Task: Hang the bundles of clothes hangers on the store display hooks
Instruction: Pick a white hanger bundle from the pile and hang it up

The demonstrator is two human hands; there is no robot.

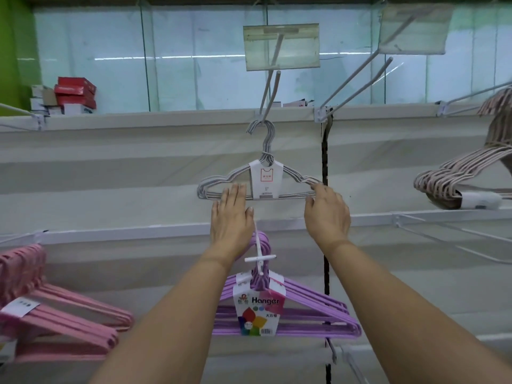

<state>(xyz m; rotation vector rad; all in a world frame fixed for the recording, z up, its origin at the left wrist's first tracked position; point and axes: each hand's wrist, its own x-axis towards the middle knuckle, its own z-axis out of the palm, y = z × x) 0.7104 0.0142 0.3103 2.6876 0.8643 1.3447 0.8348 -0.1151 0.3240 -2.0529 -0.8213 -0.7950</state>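
A bundle of grey wire hangers with a white paper label hangs from the upper middle display hook. My left hand is raised below its left side, fingers straight, the fingertips at the bottom bar. My right hand reaches to the bundle's right shoulder, fingers slightly bent and touching the wire. A purple hanger bundle with a colourful "Hanger" label hangs on the lower hook under my arms.
Pink hanger bundles hang at lower left. A brownish bundle hangs at far right. An unloaded double hook with a price tag holder juts out at upper right. Red and white boxes sit on the top ledge.
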